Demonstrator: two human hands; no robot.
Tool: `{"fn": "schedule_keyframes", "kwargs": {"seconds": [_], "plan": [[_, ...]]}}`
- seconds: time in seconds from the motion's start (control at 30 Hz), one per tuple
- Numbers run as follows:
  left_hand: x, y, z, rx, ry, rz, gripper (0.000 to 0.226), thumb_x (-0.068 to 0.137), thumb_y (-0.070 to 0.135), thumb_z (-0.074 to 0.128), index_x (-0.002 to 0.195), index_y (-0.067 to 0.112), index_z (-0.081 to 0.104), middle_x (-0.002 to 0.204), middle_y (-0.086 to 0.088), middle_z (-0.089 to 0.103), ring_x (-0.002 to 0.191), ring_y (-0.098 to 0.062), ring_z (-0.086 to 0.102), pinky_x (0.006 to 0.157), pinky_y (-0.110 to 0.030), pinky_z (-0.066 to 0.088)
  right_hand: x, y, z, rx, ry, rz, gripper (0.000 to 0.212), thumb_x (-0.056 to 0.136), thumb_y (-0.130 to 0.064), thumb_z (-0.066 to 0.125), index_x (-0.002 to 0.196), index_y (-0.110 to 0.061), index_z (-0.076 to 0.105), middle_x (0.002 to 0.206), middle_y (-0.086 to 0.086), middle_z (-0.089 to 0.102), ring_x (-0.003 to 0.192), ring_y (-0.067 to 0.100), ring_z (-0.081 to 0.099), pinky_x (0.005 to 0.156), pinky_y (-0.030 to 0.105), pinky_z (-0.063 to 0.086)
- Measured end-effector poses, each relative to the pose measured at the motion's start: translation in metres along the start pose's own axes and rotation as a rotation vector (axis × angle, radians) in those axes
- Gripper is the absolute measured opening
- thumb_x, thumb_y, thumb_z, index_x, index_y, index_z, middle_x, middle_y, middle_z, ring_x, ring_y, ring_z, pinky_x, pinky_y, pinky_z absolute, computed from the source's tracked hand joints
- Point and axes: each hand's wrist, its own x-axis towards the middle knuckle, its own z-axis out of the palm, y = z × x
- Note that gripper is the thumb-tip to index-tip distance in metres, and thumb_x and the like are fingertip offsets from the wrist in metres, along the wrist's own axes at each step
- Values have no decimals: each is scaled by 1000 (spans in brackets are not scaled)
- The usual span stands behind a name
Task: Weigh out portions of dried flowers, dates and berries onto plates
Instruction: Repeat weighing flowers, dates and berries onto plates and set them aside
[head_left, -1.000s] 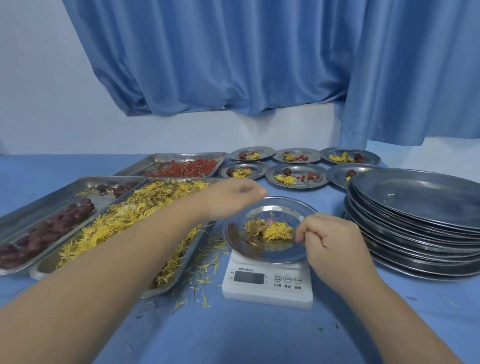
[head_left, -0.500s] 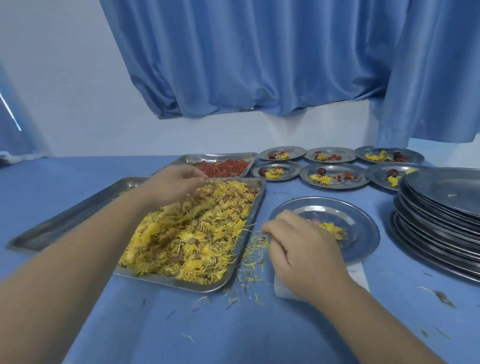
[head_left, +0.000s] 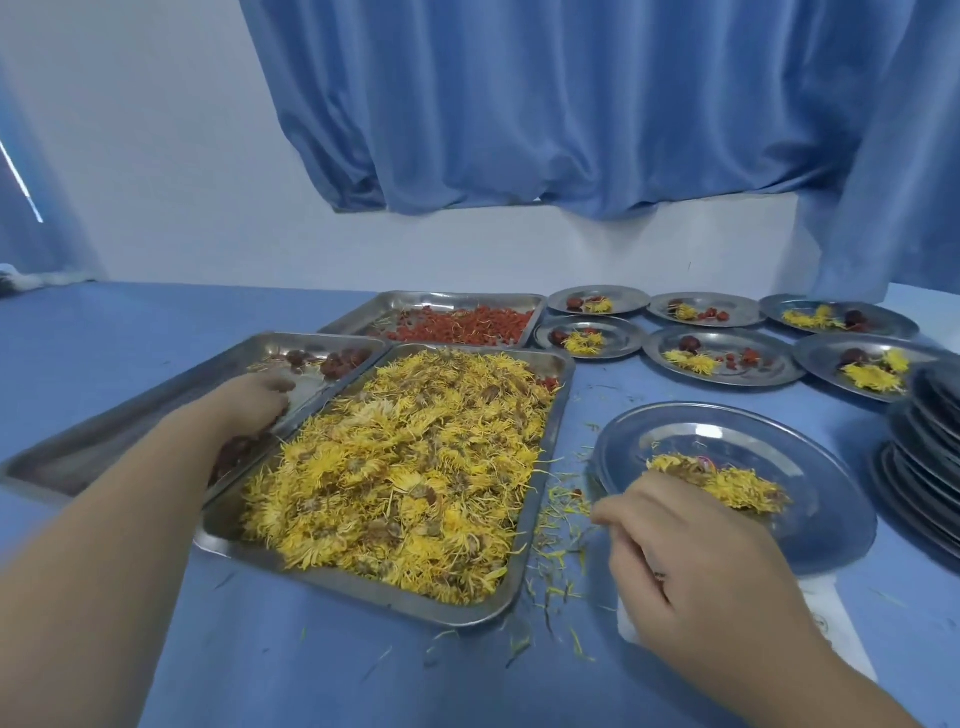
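Dates (head_left: 340, 362) lie just beyond the left grip (head_left: 252, 404).

head cam | only view | faces forward and down across table (head_left: 130, 322) | close above it

Bare counter (head_left: 130, 322) lies open along the far left and the near edge. The date tray (head_left: 104, 447), flower tray (head_left: 542, 499) and berry tray (head_left: 363, 312), packed close, fill the left and middle. A narrow strip strewn with petals (head_left: 561, 519) separates the flower tray from the near plate (head_left: 810, 519). Filled plates (head_left: 727, 338) crowd the far right, and a plate stack (head_left: 930, 447) blocks the right edge.
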Motion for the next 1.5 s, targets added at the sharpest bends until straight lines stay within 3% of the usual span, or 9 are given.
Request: {"fn": "schedule_keyframes", "kwargs": {"seconds": [0.07,0.13,0.27,0.63,0.73,1.07,1.2,1.37,1.5], "plan": [[9,0,9,92,-45,-17,43,101,10,37,143,12,47,153,-11,40,135,-27,42,114,-41,30,0,3,0,0,14,21,25,83,-21,44,80,-20,69,73,-9,57,64,10,55,54,21,38],[16,-1,17,106,-55,-42,46,97,4,37,140,12,51,153,-12,39,140,-30,36,118,-45,24,0,6,0,-2,26,36,26,83,-21,44,81,-20,70,74,-9,60,67,10,56,57,23,38],[20,-1,15,44,93,-82,42,91,-1,44,122,15,68,140,-11,55,123,-30,53,104,-44,43,-1,8,1,1,42,58,26,82,-20,44,80,-19,70,71,-8,58,65,12,55,57,24,38],[10,-5,16,59,169,-72,27,96,26,56,110,13,75,134,-11,61,117,-32,57,100,-41,47,-2,12,-3,64,63,96,24,84,-22,44,79,-20,67,69,-11,58,66,11,56,58,25,40],[5,0,12,-68,279,-50,31,92,32,57,107,11,74,100,-9,73,85,-26,65,73,-36,53,-1,13,-4,91,68,144,21,83,-20,46,77,-21,66,67,-13,57,64,8,52,58,28,41],[-38,109,-2,-227,271,423,12,92,29,59,101,37,59,96,14,66,64,-4,58,56,-19,46,1,25,-33,592,252,616,37,86,-5,55,70,-35,69,56,-9,60,46,4,49,41,8,32],[-72,174,10,-125,146,679,23,93,27,58,112,39,58,99,26,56,77,6,59,61,-11,47,5,37,-42,753,359,781,34,90,-9,53,75,-35,69,53,-6,57,43,1,44,43,15,36],[-103,245,39,68,-11,934,27,90,29,58,117,31,63,107,13,59,86,0,55,71,-16,38,9,50,-48,921,419,970,29,88,-7,51,77,-26,69,50,-6,52,43,8,41,44,24,34],[-116,284,57,189,-58,1007,26,94,32,55,119,28,62,89,21,50,79,1,47,65,-17,33,10,53,-53,954,429,1001,28,88,-7,49,76,-24,68,49,-7,51,42,10,38,43,27,32]]}}
